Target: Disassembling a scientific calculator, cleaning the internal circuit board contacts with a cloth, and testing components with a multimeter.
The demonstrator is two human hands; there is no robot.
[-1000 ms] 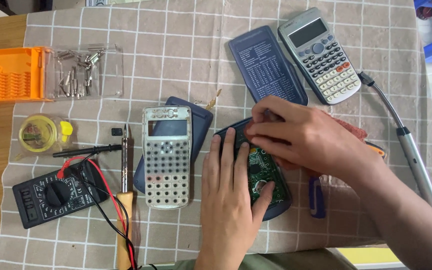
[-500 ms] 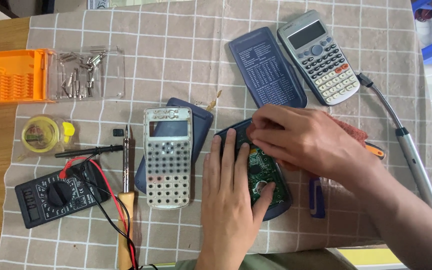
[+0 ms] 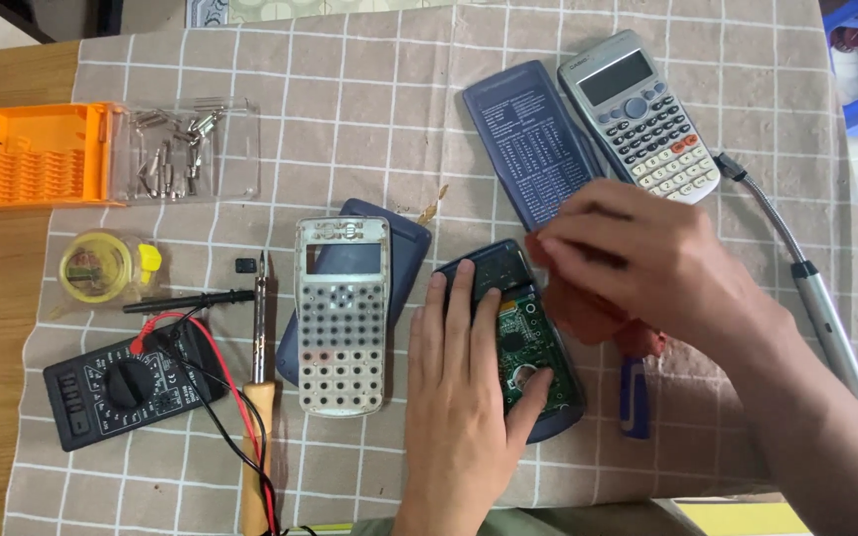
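Opened calculator body [image 3: 523,347] lay near the front edge of the checked cloth [image 3: 369,149], right of centre, green circuit board face up in its dark shell. Left hand [image 3: 464,397] lay flat on it, fingers spread narrow and extended, pinning its left side; thumb along the board's lower edge. Right hand [image 3: 647,268] hovered over the body's upper right corner, fingers curled and blurred; could not tell whether it pinched anything, though a reddish cloth-like thing [image 3: 598,318] showed beneath it. Judged the body light and stiff, the board fragile and exposed: best held by the shell's rim, not the board face. Detached grey keypad front [image 3: 342,316] lay just left of the left hand, over a dark blue cover [image 3: 399,238]. Soldering iron [image 3: 258,347] and black multimeter [image 3: 131,382] toward the front left corner; orange bit case [image 3: 37,154] at the back left; intact calculator [image 3: 638,114] toward the back right.
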